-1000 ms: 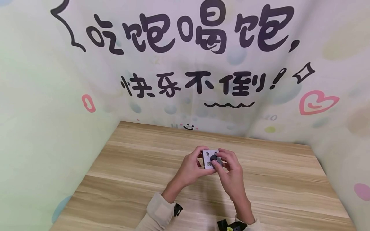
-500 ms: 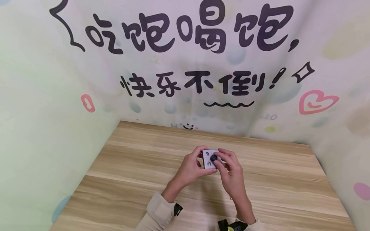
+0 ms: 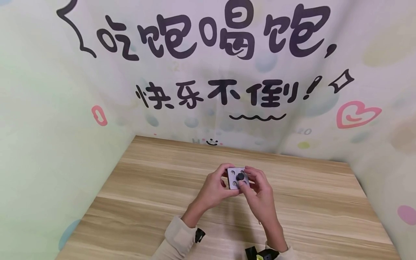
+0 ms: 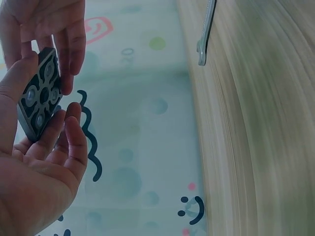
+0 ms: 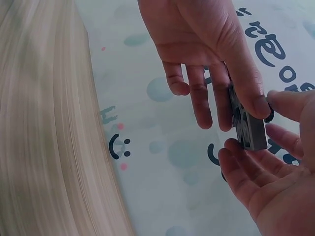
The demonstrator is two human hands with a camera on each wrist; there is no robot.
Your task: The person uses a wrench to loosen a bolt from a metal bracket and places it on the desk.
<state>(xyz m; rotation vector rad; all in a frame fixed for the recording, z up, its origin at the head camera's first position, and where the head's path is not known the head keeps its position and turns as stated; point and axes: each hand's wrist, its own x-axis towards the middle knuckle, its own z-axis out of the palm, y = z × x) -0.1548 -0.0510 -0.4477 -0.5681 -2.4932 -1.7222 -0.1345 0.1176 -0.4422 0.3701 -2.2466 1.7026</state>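
My left hand grips a square grey metal plate by its edges, above the table. The plate has a hole near each corner and a black round knob at its centre. My right hand works at that knob, thumb at its lower edge and index finger bent near the plate's upper right. Seen in the left wrist view, the plate's back is dark and ribbed, with round inserts. In the right wrist view, the plate shows edge-on, under the left thumb.
A wood-grain table lies below, with printed cloth walls behind and at both sides. A metal wrench lies on the table in the left wrist view. Black camera mounts sit at the wrists.
The right thumb and index finger close on the knob half a second ago, then spread apart around it again. The left hand and plate stay almost where they were.
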